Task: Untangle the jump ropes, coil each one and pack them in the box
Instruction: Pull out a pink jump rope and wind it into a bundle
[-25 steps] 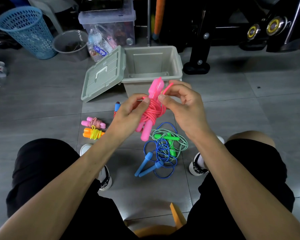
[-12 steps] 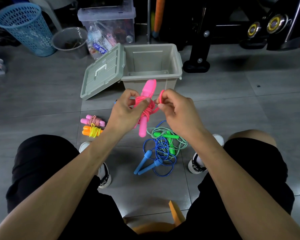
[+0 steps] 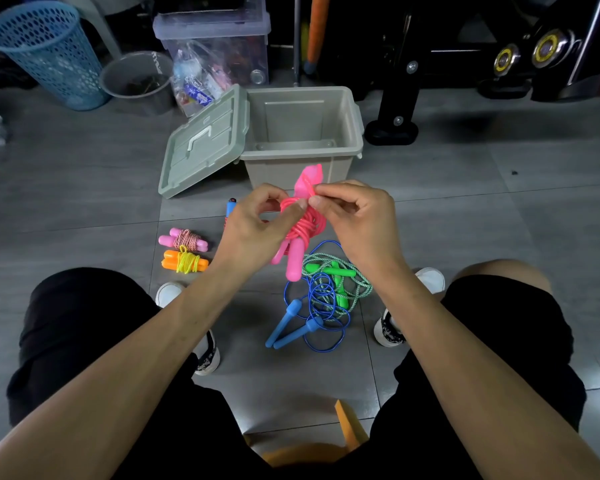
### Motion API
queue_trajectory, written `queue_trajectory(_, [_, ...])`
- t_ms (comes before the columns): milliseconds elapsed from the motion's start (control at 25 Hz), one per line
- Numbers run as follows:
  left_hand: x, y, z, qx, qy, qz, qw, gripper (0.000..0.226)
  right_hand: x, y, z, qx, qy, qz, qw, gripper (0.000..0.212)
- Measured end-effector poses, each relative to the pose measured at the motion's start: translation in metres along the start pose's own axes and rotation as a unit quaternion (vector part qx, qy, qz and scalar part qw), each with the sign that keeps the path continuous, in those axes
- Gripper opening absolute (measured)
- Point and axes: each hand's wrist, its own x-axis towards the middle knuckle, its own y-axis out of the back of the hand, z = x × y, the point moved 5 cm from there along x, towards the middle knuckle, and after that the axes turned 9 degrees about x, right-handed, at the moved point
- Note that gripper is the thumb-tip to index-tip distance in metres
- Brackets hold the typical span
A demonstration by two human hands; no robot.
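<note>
The pink jump rope [image 3: 300, 225] is held up in front of the box [image 3: 303, 133], its cord wound in a tight bundle around the two handles. A second ago the right hand [image 3: 355, 220] held a loop of cord out at the bundle's 2 o'clock; now that loop is drawn in against the upper handle, and the thumb and forefinger pinch the cord there. The left hand [image 3: 257, 230] grips the bundle from the 9 o'clock side, thumb pressed on the wraps. I judge this to be the last tuck that locks the coil, so this rope looks nearly ready for packing.

On the floor at 6 o'clock from the bundle, the blue rope [image 3: 312, 315] and the green rope [image 3: 336, 275] lie overlapping and loose, not yet coiled. At 8 o'clock, two finished bundles lie side by side: the pale pink-handled rope [image 3: 184, 240] and the orange-handled rope [image 3: 185, 263]. The box stands open at 12 o'clock, with no rope visible inside, and its lid [image 3: 205, 140] leans against its left side.

Farther off are a blue basket [image 3: 45, 53] at 10 o'clock and a clear bin [image 3: 215, 39] behind the lid. A grey pot [image 3: 137, 81] carries rim lettering too small to read; no other writing is legible.
</note>
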Motion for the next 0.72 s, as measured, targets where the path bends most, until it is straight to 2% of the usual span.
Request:
queue_trajectory(80, [-0.002,0.001,0.003,-0.008,-0.018,-0.007,1.000,0.011,0.001,0.000,-0.003,0.001,0.005,-0.002,1.000,0.017])
queue_trajectory(160, [-0.003,0.002,0.004,-0.071,-0.001,-0.045,0.996,0.004,0.005,0.003,-0.006,0.011,0.008,-0.002,1.000,0.021])
queue_trajectory(240, [-0.002,0.007,0.005,-0.093,-0.004,-0.072,0.993,0.008,0.006,0.004,-0.008,0.018,0.011,-0.015,1.000,0.027])
queue_trajectory(320, [0.000,0.014,0.009,-0.030,-0.058,-0.071,0.995,0.010,0.004,0.000,-0.008,0.018,0.003,-0.033,0.999,0.031])
queue_trajectory(440, [-0.005,0.014,0.018,0.090,-0.168,-0.061,0.980,0.009,0.002,-0.002,-0.007,-0.011,0.002,-0.071,0.997,0.027])
queue_trajectory(720, [-0.012,0.025,0.022,0.115,-0.229,0.014,0.967,0.007,-0.009,-0.008,-0.014,-0.125,0.045,-0.160,0.978,0.020])
